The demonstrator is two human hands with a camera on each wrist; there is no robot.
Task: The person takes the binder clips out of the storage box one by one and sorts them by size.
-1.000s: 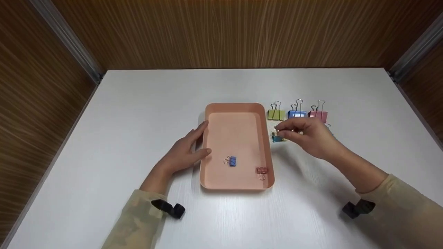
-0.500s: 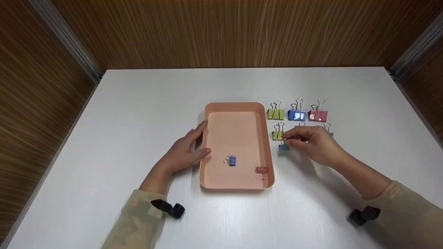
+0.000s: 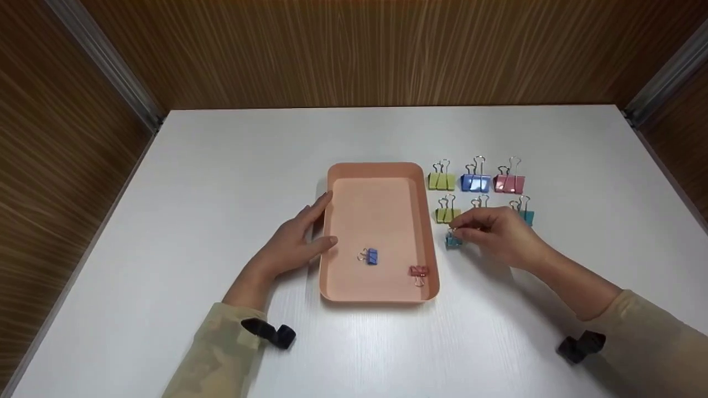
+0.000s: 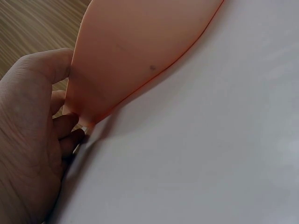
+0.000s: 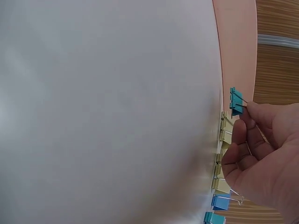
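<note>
Pinching a small teal binder clip (image 3: 453, 240) by its wire handles just right of the peach tray (image 3: 332, 232).

I have my right hand (image 3: 500, 235) holding the wire loops; the clip looks light, stiff and springy, so they seem the surest hold. My left hand (image 3: 293, 243) rests with relaxed fingers against the tray's left wall.

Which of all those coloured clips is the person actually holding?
The small teal clip beside the tray, pinched by its wire handles in the right hand. The other clips outside the tray stand untouched in rows behind it.
</note>
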